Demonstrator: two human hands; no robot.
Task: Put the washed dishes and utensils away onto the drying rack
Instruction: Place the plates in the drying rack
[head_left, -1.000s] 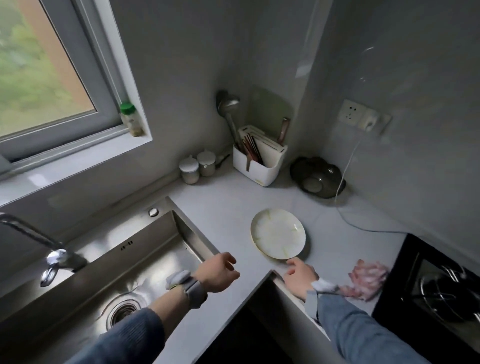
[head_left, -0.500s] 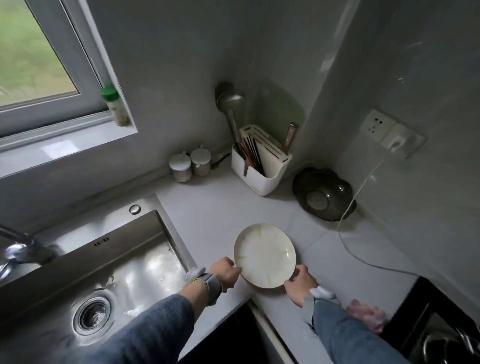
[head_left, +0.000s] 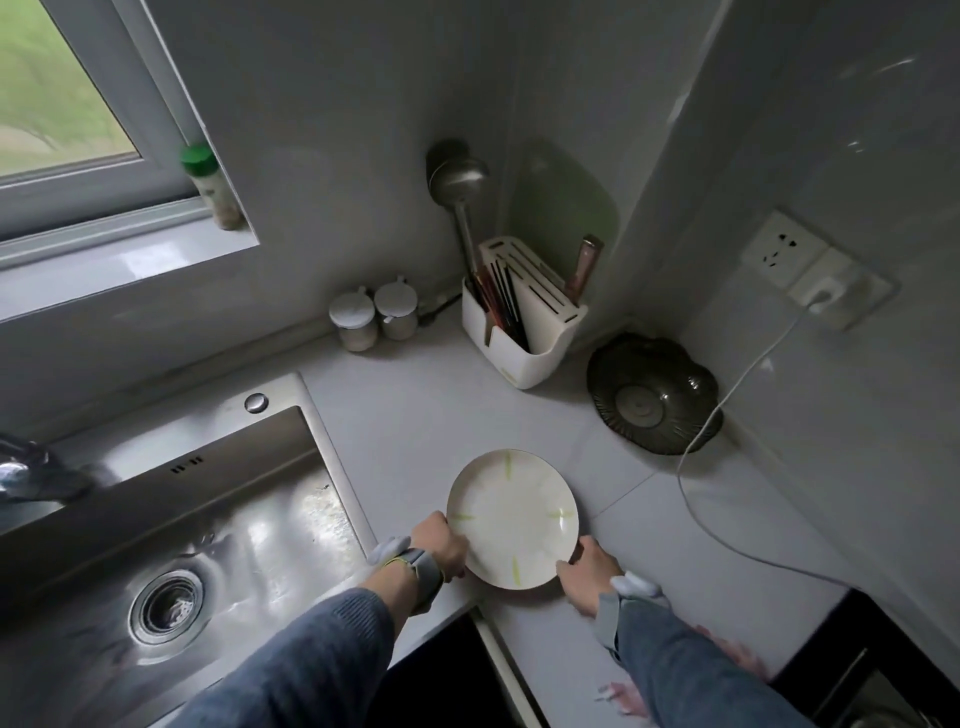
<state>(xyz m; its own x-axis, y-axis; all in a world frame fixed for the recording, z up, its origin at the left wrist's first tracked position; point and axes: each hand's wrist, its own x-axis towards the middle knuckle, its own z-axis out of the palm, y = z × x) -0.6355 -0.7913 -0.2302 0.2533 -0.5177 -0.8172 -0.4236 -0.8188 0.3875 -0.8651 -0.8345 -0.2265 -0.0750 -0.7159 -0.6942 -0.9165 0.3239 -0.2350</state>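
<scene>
A white plate (head_left: 511, 519) with pale green streaks sits near the front edge of the grey counter, tilted slightly. My left hand (head_left: 441, 543) grips its left rim and my right hand (head_left: 587, 569) grips its lower right rim. In the far corner stands a white utensil rack (head_left: 524, 338) holding chopsticks, a steel ladle (head_left: 460, 179) and a knife handle. A green cutting board leans on the wall behind it.
A steel sink (head_left: 171, 519) lies to the left with its drain and faucet. Two lidded jars (head_left: 371, 319) stand by the wall. A dark glass bowl (head_left: 652, 395) sits right of the rack, and a white cable (head_left: 727, 415) trails across the counter. A stove is at the lower right.
My left hand came over from the sink edge and took the plate's left rim. My right hand closed on the right rim. The view shifted right and down.
</scene>
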